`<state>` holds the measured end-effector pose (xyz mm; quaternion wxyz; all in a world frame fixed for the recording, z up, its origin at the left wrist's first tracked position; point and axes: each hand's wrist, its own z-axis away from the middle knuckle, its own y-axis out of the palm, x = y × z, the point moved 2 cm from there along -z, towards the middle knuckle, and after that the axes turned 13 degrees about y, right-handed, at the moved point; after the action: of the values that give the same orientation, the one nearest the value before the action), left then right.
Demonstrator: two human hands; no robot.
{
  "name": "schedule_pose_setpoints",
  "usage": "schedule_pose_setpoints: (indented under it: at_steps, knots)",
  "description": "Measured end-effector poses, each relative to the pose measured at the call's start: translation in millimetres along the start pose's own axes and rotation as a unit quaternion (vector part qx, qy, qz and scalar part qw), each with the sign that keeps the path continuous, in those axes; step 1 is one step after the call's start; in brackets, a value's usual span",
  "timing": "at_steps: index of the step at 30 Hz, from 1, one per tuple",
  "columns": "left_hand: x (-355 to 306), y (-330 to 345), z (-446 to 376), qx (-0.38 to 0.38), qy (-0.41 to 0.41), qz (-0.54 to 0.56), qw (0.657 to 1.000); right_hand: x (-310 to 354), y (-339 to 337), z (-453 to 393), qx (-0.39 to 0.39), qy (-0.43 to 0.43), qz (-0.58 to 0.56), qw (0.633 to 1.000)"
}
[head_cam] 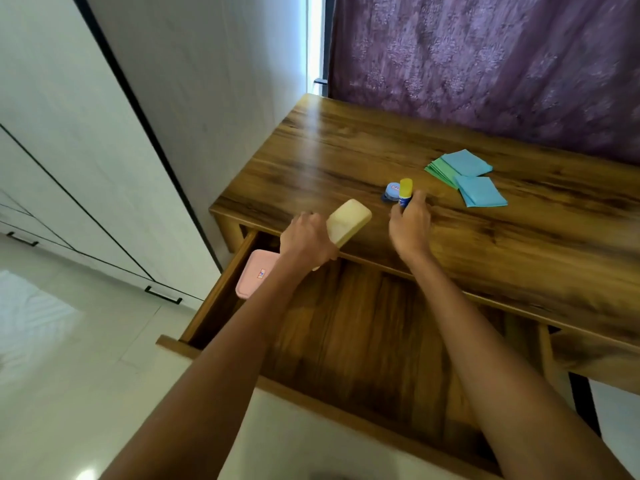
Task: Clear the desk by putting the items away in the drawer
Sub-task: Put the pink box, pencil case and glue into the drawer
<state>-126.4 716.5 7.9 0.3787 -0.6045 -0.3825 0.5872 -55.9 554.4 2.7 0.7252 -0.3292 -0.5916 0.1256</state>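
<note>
My left hand (306,242) grips a cream-yellow case (349,221) at the desk's front edge, above the open drawer (363,327). My right hand (410,225) is closed around a glue stick (404,192) with a yellow cap and blue body, standing upright on the wooden desk (485,244). A small blue round object (391,192) sits just left of the glue stick. Blue and green paper squares (465,176) lie fanned out further right on the desk. A pink case (256,278) lies in the drawer's far left corner.
A purple curtain (485,64) hangs behind the desk. White wardrobe doors (86,150) with black handles stand to the left, over a pale tiled floor (69,341). The drawer front (207,355) juts toward me.
</note>
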Motion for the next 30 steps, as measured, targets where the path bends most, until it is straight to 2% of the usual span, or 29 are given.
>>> schedule_pose_setpoints:
  at_steps: [4, 8, 15, 18, 22, 30]
  knots:
    - [30.4, -19.4, 33.6, -0.013, -0.023, 0.014, 1.0, 6.8, 26.7, 45.4, 0.068, -0.007, -0.099, 0.993]
    - [61.6, -29.1, 68.5, -0.004, -0.063, 0.036, 0.997, 7.4, 53.1, 97.4, 0.151, 0.053, -0.161, 0.974]
    - [100.2, -39.9, 107.0, 0.002, -0.117, 0.033, 0.993, -11.6, 107.0, 150.1, 0.184, 0.198, -0.1, 0.958]
    - [109.3, -39.6, 110.5, -0.004, -0.142, 0.048, 0.989, -10.9, 123.4, 156.4, 0.22, 0.201, -0.072, 0.952]
    - [118.1, -34.4, 108.4, 0.012, -0.16, 0.07, 0.985, -8.7, 135.1, 157.7, 0.208, 0.181, -0.043, 0.96]
    - [121.1, -33.8, 99.6, 0.014, -0.177, 0.103, 0.979, -16.4, 145.3, 154.1, 0.229, 0.213, -0.053, 0.948]
